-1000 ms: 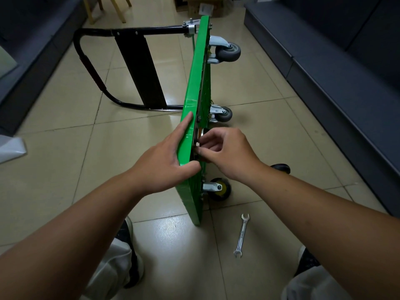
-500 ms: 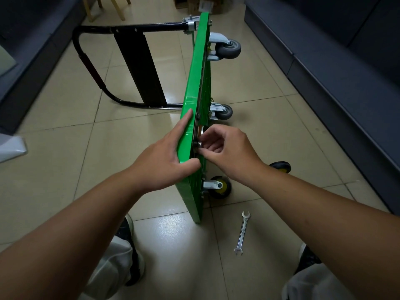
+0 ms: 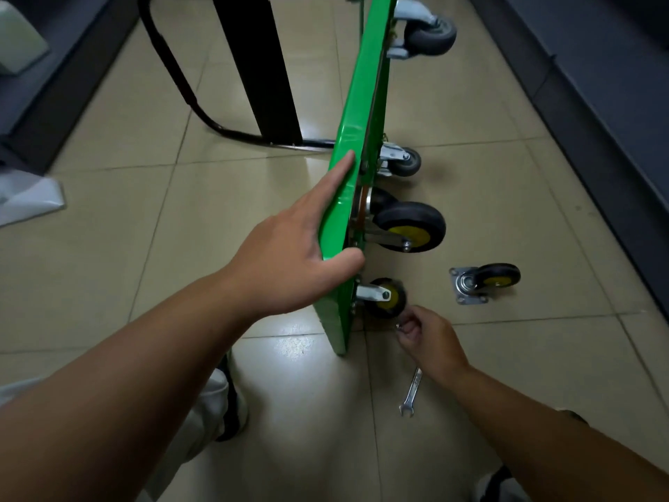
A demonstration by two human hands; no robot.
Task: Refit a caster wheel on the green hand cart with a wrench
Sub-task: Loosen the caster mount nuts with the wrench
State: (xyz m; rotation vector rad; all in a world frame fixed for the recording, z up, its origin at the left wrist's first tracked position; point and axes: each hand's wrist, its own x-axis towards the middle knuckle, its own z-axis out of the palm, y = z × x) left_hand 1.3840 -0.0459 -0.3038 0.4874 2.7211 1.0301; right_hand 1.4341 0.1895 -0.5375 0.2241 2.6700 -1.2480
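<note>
A loose caster wheel [image 3: 487,282] lies on its side at 3 o'clock from the green hand cart [image 3: 362,103], which stands on its long edge across the middle of the view. Four casters jut from its underside toward 3 o'clock: two grey ones [image 3: 430,34] [image 3: 402,163] farther off and two yellow-hubbed ones [image 3: 409,226] [image 3: 385,297] nearer. The black handle [image 3: 173,74] lies folded out at 10 o'clock. The wrench [image 3: 411,393] lies on the beige tiled floor [image 3: 144,230] at 5 o'clock, partly hidden by the right wrist. Dark upholstered benches [image 3: 597,103] line both sides. The left hand [image 3: 286,262] holds the cart's upper edge, forefinger straight along it, thumb hooked over. The right hand [image 3: 430,338] is low by the nearest caster, fingers curled, pinching a small metal piece [image 3: 398,326] too small to identify.
</note>
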